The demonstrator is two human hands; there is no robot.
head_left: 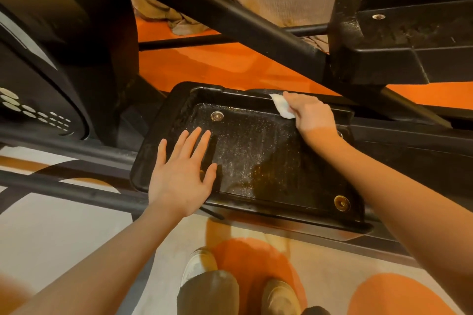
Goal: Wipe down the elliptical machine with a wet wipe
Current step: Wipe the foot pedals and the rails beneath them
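Left hand [182, 174] lies flat, fingers straight and slightly spread, palm down on the near left part of the foot pedal [268, 161]. Right hand [311, 116], arm extended, pinches a white wipe [281, 106] against the pedal's far rim.

orange floor [230, 64] behind, pale floor with orange circles [258, 258] near; warm light.
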